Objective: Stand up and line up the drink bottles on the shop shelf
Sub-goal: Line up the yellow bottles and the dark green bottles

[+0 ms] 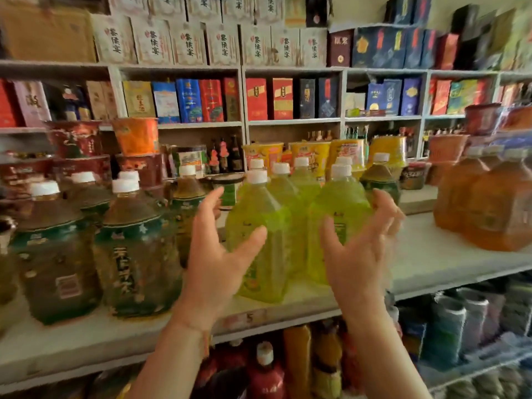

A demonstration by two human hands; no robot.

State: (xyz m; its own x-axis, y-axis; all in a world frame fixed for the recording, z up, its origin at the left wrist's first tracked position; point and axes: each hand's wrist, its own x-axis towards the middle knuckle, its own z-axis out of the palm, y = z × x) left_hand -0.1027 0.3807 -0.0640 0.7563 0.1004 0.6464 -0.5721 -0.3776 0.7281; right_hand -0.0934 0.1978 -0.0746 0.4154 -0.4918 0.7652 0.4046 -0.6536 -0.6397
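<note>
Behind the front shelf board [431,254], a pale wall unit [244,96] with many compartments is full of red, blue and cream gift boxes [187,44], under a yellowish wall [359,10].

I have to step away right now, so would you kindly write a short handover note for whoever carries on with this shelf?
Left hand: open, at the left side of the front-left green bottle, no grip.
Right hand: open, fingers spread beside the front-right green bottle, no grip.
Things: green bottles stand upright in a cluster mid-shelf; dark tea bottles upright on the left; amber bottles upright on the right.
Done: every bottle in view stands.
Left: square the green cluster into straight rows, then check the front edges line up.
</note>
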